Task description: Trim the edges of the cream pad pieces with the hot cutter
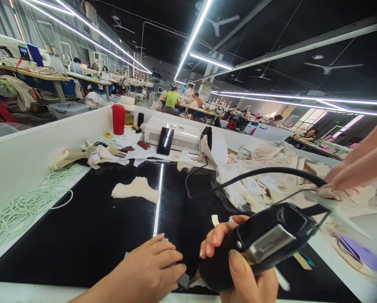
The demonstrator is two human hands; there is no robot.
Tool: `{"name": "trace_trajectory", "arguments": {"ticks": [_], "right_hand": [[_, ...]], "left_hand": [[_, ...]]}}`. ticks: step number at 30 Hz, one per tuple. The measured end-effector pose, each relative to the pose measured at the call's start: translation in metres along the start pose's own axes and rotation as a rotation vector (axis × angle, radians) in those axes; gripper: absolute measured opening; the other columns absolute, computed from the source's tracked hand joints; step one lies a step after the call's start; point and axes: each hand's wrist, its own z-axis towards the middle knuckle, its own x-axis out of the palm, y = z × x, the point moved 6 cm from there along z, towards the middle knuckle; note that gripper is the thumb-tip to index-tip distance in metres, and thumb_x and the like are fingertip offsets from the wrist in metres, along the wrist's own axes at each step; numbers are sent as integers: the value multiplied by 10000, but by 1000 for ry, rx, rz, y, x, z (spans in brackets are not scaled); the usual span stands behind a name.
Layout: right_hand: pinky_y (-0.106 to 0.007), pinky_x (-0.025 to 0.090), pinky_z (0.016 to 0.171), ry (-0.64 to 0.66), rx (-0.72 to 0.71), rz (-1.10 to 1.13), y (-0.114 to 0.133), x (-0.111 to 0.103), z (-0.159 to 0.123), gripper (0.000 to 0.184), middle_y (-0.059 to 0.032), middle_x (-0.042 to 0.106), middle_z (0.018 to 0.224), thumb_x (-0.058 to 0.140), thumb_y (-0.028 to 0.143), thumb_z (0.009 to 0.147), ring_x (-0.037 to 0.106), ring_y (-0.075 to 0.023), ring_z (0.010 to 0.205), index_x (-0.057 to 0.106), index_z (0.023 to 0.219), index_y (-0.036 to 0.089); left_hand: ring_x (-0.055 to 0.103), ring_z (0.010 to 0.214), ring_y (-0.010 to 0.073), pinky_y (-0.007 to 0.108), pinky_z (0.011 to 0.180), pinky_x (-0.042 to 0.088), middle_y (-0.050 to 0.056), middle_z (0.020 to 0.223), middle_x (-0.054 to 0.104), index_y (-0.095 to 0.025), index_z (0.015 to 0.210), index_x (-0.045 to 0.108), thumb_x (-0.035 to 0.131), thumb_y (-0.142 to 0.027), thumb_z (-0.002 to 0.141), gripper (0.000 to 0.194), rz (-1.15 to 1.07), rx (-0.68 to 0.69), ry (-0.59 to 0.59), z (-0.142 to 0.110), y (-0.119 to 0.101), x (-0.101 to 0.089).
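My right hand (251, 273) is wrapped round a black corded hand-held power tool (270, 237) with a metal plate on its side; its working end cannot be made out. A black cord (257, 172) loops away from it. Beside it, my left hand (153, 267) rests low over the black mat (81, 223), fingers apart, and small grey scraps (183, 281) show by its fingertips. Farther up the mat lies a cream fabric piece (136, 189). From the right, another person's blurred hand (346, 176) reaches in near the tool, at a pale pointed item.
Green cord (27, 202) lies tangled at left. At the back are a red cup (118, 119), a phone (165, 139) and a white box-like machine (178, 132). Bagged fabric pieces (257, 189) heap up at right. A white wall (43, 164) borders the table.
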Motion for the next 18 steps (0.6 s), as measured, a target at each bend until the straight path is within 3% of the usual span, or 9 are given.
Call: {"name": "trace_trajectory", "arguments": {"ticks": [4, 9, 13, 18], "right_hand": [[-316, 537, 646, -33, 1, -21, 1, -4, 7, 370, 47, 630, 845, 769, 466, 908, 617, -129, 669, 581, 1191, 319], [-306, 542, 614, -77, 0, 36, 5, 5, 13, 370, 48, 634, 819, 794, 453, 880, 592, -132, 657, 607, 1166, 310], [-303, 547, 602, -30, 36, 91, -3, 30, 9, 391, 41, 647, 800, 819, 461, 856, 599, -138, 656, 621, 1155, 306], [-288, 549, 603, 38, 40, 141, -20, 63, 7, 364, 55, 648, 791, 790, 463, 882, 602, -129, 643, 607, 1163, 318]], "left_hand": [[703, 1162, 180, 365, 1220, 419, 12, 1240, 748, -230, 1252, 680, 705, -191, 1000, 256, -75, -114, 76, 0, 10, -34], [706, 1098, 220, 368, 1120, 528, 15, 1195, 725, -251, 1220, 716, 824, -104, 842, 420, -115, -372, 161, -37, 32, -61], [655, 1213, 271, 410, 1111, 528, 52, 1266, 691, -241, 1210, 726, 819, -91, 818, 430, -108, -535, 177, -68, 42, -63], [631, 1217, 281, 405, 1066, 542, 71, 1252, 679, -207, 1073, 739, 800, -54, 815, 307, -158, -612, 195, -68, 41, -57]]}}
